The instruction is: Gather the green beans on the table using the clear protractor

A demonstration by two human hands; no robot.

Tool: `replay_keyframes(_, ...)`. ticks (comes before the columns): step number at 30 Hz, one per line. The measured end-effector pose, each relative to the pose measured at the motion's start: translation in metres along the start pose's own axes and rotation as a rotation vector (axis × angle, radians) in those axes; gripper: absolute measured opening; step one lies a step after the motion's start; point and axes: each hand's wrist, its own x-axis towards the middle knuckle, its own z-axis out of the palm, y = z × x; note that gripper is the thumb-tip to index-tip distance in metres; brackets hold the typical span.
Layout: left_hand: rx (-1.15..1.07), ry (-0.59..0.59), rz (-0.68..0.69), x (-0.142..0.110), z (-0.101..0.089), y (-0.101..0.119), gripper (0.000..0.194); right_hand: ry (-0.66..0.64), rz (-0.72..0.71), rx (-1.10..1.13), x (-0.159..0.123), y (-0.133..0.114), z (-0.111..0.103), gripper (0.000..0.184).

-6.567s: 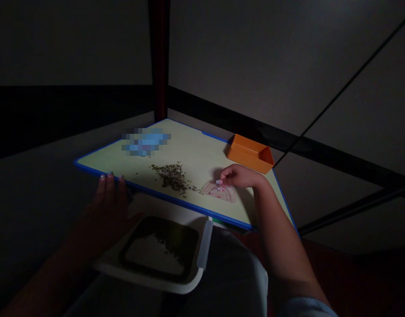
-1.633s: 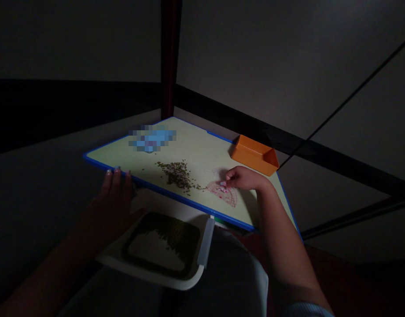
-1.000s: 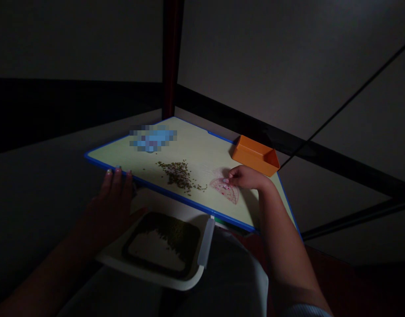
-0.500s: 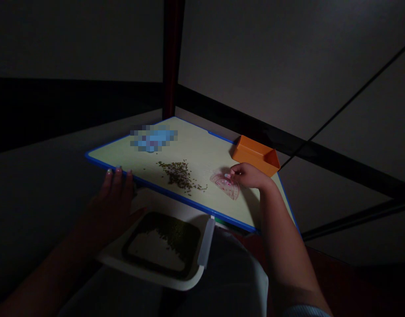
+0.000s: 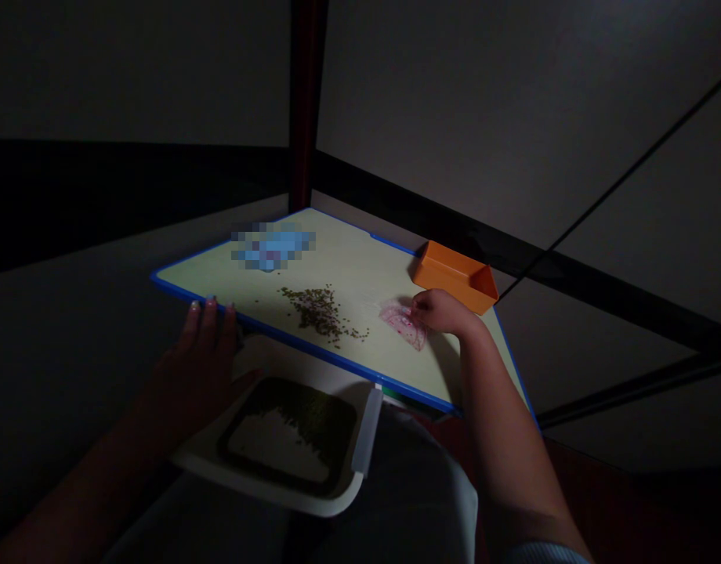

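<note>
My right hand [image 5: 440, 312] is closed in a pinch on a clear pinkish protractor [image 5: 403, 323], held at or just above the pale tabletop; whether it touches the surface I cannot tell. To its left lies a loose heap of small greenish-brown beans or grains [image 5: 318, 312], with several strays around it. My left hand [image 5: 199, 356] is open, its fingers stretched out to the blue edge of the table [image 5: 366, 270]. Under its thumb side stands a white tub [image 5: 331, 505] holding a dark green mass of similar small grains [image 5: 317, 411], heaped toward its right side.
An orange box [image 5: 448, 278] stands at the table's back right, just behind my right hand. A blurred-out blue item [image 5: 275, 249] lies at the far left. Walls meet behind the table, and my lap is beneath the tub. The light is dim.
My right hand has shifted the protractor slightly right and back, and its angle has changed a little. The left hand, the heap and the tub look the same.
</note>
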Motion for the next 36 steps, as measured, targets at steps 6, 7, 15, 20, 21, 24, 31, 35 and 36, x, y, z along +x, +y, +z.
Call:
replay_keyframes(6,-0.021,0.005,0.007,0.0,0.004,-0.002,0.095,0.03,-0.103,0.113,0.001,-0.006,0.007,0.028)
replay_keyframes(7,-0.021,0.006,0.007,0.0,0.004,-0.002,0.095,0.027,-0.124,0.132,0.001,-0.008,0.008,0.028)
replay_keyframes(15,-0.012,-0.028,-0.002,0.001,-0.001,0.0,0.093,-0.102,-0.218,0.307,-0.001,-0.017,0.01,0.027)
replay_keyframes(20,-0.02,-0.011,0.003,0.001,0.0,0.0,0.094,-0.177,-0.291,0.351,0.0,-0.014,0.012,0.025)
replay_keyframes(21,-0.02,-0.013,0.005,0.001,0.0,0.0,0.094,-0.196,-0.302,0.365,0.0,-0.014,0.012,0.023)
replay_keyframes(24,-0.014,-0.026,0.013,0.001,-0.002,0.0,0.094,-0.258,-0.313,0.395,-0.001,-0.016,0.01,0.019)
replay_keyframes(31,-0.014,-0.033,0.004,0.002,-0.001,0.0,0.094,-0.313,-0.292,0.335,-0.006,-0.018,0.003,0.025)
replay_keyframes(35,-0.001,-0.026,0.015,0.002,0.0,0.0,0.092,-0.333,-0.283,0.333,-0.006,-0.016,0.003,0.024)
replay_keyframes(36,0.005,-0.023,0.016,0.002,0.001,0.0,0.092,-0.34,-0.281,0.331,-0.006,-0.016,0.003,0.023)
